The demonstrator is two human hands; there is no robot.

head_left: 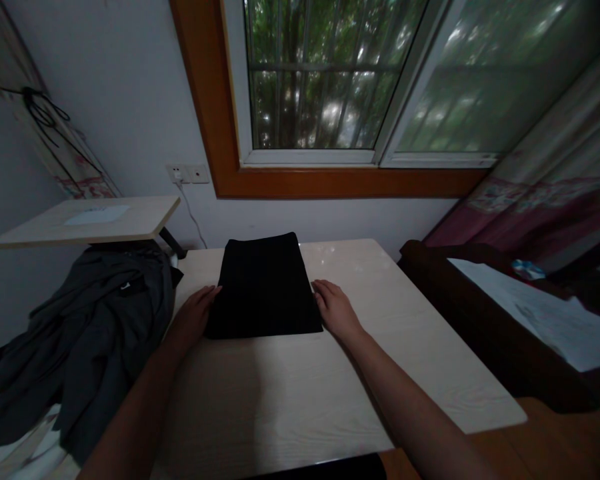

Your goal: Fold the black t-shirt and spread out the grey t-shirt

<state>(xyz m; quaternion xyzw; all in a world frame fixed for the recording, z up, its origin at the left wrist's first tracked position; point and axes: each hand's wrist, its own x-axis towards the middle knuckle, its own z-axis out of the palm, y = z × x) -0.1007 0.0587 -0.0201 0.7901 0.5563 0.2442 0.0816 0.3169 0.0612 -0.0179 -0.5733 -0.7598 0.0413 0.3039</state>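
Note:
A flat black rectangular piece (264, 287), which looks like folded cloth, lies on the pale wood-grain table (300, 393). At its left edge rests my left hand (196, 312), its fingertips touching or just over the border. My right hand (334, 307) lies along the opposite edge, palm down, fingers stretched out close beside the black piece. Neither hand grips it; both are open. Whether the right fingertips touch the edge I cannot tell.
To the left, dark grey clothing (115, 320) hangs in a heap below a raised board (90, 223) with a paper on it. A brown bed or bench edge (480, 327) stands on the right, carrying a white sheet (540, 310). The window (330, 87) is behind the table.

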